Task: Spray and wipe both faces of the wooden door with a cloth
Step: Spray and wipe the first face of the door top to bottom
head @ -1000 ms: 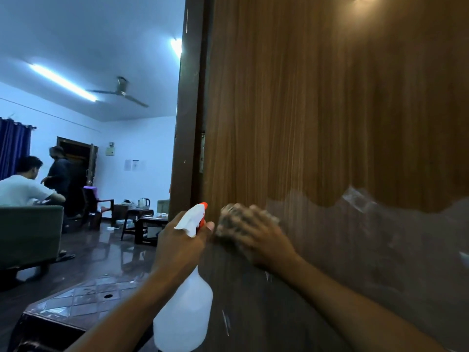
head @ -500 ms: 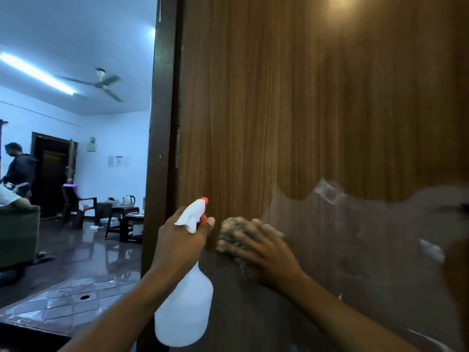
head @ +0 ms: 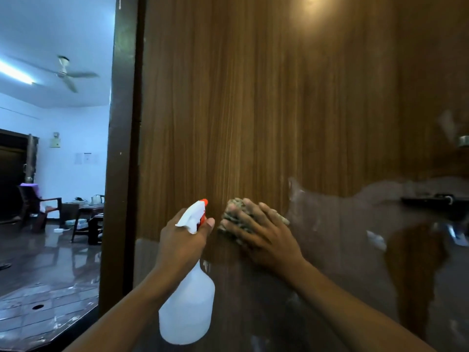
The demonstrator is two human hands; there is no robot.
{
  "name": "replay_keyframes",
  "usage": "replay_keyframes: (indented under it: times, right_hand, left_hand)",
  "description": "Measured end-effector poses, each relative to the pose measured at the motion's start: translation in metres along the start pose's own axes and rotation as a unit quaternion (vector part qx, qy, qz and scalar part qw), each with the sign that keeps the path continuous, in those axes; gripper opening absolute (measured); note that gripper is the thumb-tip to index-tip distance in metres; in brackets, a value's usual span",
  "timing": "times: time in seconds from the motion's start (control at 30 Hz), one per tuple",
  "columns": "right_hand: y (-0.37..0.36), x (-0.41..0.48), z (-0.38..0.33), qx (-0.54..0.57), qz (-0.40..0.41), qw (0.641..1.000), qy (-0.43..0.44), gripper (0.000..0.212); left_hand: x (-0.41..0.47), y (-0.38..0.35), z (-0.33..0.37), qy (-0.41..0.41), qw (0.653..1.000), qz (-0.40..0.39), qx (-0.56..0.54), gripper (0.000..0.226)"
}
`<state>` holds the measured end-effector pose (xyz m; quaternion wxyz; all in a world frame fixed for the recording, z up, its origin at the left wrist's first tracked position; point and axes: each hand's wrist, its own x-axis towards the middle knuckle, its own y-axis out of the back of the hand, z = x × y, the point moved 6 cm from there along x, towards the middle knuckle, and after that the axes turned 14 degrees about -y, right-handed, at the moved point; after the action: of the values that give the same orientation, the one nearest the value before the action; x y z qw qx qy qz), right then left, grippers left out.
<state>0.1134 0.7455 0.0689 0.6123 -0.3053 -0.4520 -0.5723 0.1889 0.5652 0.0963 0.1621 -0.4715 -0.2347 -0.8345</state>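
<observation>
The wooden door (head: 279,102) fills most of the view, its brown grain running vertically; a torn clear film covers its lower part. My left hand (head: 181,241) grips the neck of a white spray bottle (head: 187,306) with an orange-tipped nozzle, held just in front of the door's left side. My right hand (head: 258,231) presses a grey-green cloth (head: 234,210) flat against the door, right next to the bottle's nozzle. Most of the cloth is hidden under my fingers.
A dark door frame (head: 121,148) stands left of the door. A dark door handle (head: 431,201) sits at the right edge. Through the opening lies a room with a glossy floor, a chair (head: 35,204), a low table (head: 86,219) and a ceiling fan (head: 63,73).
The view has swung to the right, so the door handle comes into sight and the people in the room drop out. My right hand with the cloth stays pressed beside the bottle.
</observation>
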Motion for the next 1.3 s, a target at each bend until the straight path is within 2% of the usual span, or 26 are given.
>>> replay_keyframes:
  times: [0.07,0.17,0.27,0.33,0.43,0.47,0.53,0.6,0.67,0.73,0.8,0.9,0.97,1.03,1.1,1.23,1.3]
  right_hand:
    - [0.017,-0.011,0.040,-0.022,-0.001,0.998,-0.064,0.051]
    - [0.037,0.013,0.093,-0.046,0.016,0.976,-0.212,0.054]
    - [0.036,0.056,0.090,-0.032,0.047,0.944,-0.324,0.055]
    - [0.023,0.065,0.068,-0.022,0.042,0.956,-0.289,0.054]
    - [0.012,0.014,0.046,-0.037,0.011,0.991,-0.126,0.052]
    - [0.015,-0.010,0.049,-0.040,0.002,0.993,-0.107,0.052]
    - [0.028,-0.046,0.074,-0.046,0.004,0.989,-0.143,0.053]
    - [0.043,-0.060,0.115,-0.057,0.005,0.969,-0.240,0.055]
    - [0.054,-0.050,0.152,-0.057,0.013,0.932,-0.357,0.057]
    - [0.060,-0.026,0.167,-0.042,0.032,0.897,-0.438,0.059]
    - [0.058,-0.015,0.162,-0.046,0.025,0.899,-0.435,0.061]
    - [0.047,-0.065,0.139,-0.087,-0.019,0.949,-0.304,0.062]
    - [0.048,-0.123,0.128,-0.093,-0.032,0.959,-0.265,0.061]
    - [0.054,-0.159,0.133,-0.093,-0.027,0.953,-0.287,0.060]
    - [0.057,-0.158,0.147,-0.089,-0.019,0.936,-0.339,0.060]
    - [0.064,-0.119,0.165,-0.053,0.014,0.860,-0.507,0.061]
    - [0.060,-0.126,0.157,-0.058,0.009,0.863,-0.501,0.062]
  left_hand:
    - [-0.005,-0.010,0.001,0.018,1.000,0.004,-0.025,0.049]
    - [-0.010,-0.021,0.002,0.044,0.998,0.018,-0.050,0.050]
    - [-0.008,-0.032,0.010,0.035,0.997,0.019,-0.059,0.050]
    - [-0.004,-0.041,0.019,0.016,0.998,0.007,-0.064,0.049]
    - [-0.002,-0.058,0.037,-0.016,0.999,-0.033,-0.035,0.048]
    - [-0.002,-0.063,0.042,-0.018,0.998,-0.038,-0.040,0.049]
    - [-0.006,-0.074,0.048,-0.006,0.997,-0.036,-0.073,0.049]
    - [-0.011,-0.085,0.050,0.025,0.995,-0.036,-0.094,0.050]
    - [-0.014,-0.095,0.052,0.042,0.993,-0.041,-0.099,0.052]
    - [-0.014,-0.104,0.057,0.045,0.994,-0.059,-0.082,0.057]
    - [-0.013,-0.111,0.061,0.030,0.994,-0.092,-0.043,0.061]
    - [-0.017,-0.125,0.074,0.019,0.990,-0.125,-0.060,0.060]
    - [-0.021,-0.134,0.086,0.010,0.985,-0.154,-0.075,0.059]
    - [-0.027,-0.143,0.094,0.023,0.979,-0.172,-0.111,0.059]
    - [-0.030,-0.152,0.099,0.025,0.973,-0.189,-0.134,0.059]
    - [-0.032,-0.166,0.117,0.012,0.965,-0.221,-0.142,0.058]
    - [-0.031,-0.172,0.127,0.003,0.964,-0.234,-0.127,0.054]
